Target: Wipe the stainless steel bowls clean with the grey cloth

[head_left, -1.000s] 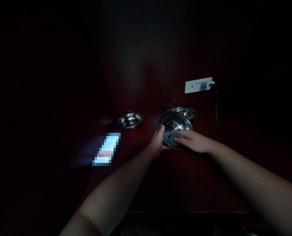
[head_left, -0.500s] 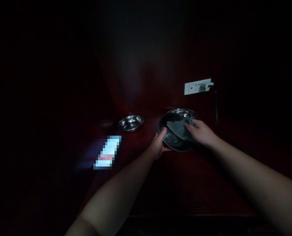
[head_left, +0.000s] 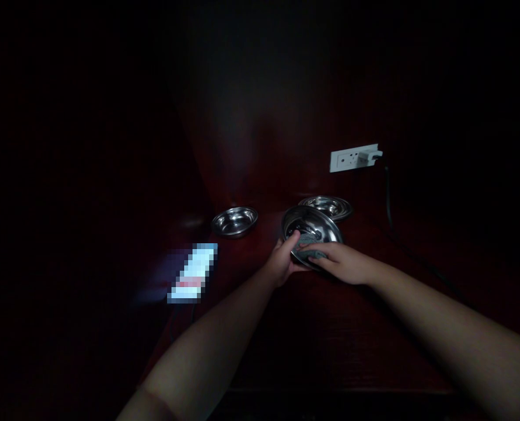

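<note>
A round steel plate [head_left: 309,224] is tilted up above the dark red table. My left hand [head_left: 281,261] grips its near left rim, thumb on the inner face. My right hand [head_left: 339,263] presses a grey cloth [head_left: 309,252] against the plate's near inner edge, fingers closed on the cloth. The room is very dark.
A small steel bowl [head_left: 235,221] sits on the table to the left. Another steel dish [head_left: 327,206] lies behind the held plate. A lit phone [head_left: 193,272] lies at the left. A white wall socket [head_left: 350,158] has a plug and a dark cable [head_left: 388,204] hanging down.
My right hand with the cloth has slid from the plate's far right rim down to its near edge. My left hand keeps its hold.
</note>
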`<state>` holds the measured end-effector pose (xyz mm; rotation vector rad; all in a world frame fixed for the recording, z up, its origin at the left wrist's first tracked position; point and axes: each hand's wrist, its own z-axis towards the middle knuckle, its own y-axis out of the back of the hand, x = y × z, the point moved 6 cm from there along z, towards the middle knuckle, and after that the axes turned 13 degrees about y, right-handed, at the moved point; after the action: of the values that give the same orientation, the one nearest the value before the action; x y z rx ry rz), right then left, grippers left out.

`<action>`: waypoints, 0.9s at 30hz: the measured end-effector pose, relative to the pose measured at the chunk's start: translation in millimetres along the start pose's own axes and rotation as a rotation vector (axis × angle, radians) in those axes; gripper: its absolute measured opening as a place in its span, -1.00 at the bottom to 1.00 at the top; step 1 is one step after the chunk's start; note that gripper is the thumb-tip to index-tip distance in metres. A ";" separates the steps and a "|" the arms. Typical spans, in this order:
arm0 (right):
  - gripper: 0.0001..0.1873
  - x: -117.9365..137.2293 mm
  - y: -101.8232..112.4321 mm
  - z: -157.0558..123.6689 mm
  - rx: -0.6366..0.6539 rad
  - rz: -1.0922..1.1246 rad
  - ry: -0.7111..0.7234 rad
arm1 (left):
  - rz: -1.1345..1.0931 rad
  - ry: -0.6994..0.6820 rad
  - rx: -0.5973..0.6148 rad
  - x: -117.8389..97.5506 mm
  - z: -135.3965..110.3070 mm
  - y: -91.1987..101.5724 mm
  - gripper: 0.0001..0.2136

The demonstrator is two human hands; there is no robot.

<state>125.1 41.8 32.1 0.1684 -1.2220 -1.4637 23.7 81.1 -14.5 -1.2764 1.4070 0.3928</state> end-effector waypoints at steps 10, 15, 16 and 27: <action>-0.71 -3.5 5.2 0.8 -0.060 0.052 -0.062 | -0.042 -0.027 0.011 -0.3 -0.4 1.4 -0.51; -0.69 -17.4 11.9 -3.3 -0.153 -0.099 -0.149 | 0.044 -0.047 0.037 0.0 -1.6 1.3 -0.56; -0.68 -20.5 13.5 -4.5 -0.172 -0.125 -0.169 | 0.059 -0.045 0.044 0.4 -1.9 1.1 -0.55; -0.56 -20.4 10.4 -4.6 -0.241 -0.121 -0.136 | 0.010 -0.100 0.112 -2.3 -9.0 -6.1 -0.53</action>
<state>141.6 57.5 27.3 -0.0212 -1.1481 -1.7380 23.8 72.7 -7.2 -1.1440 1.3333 0.3738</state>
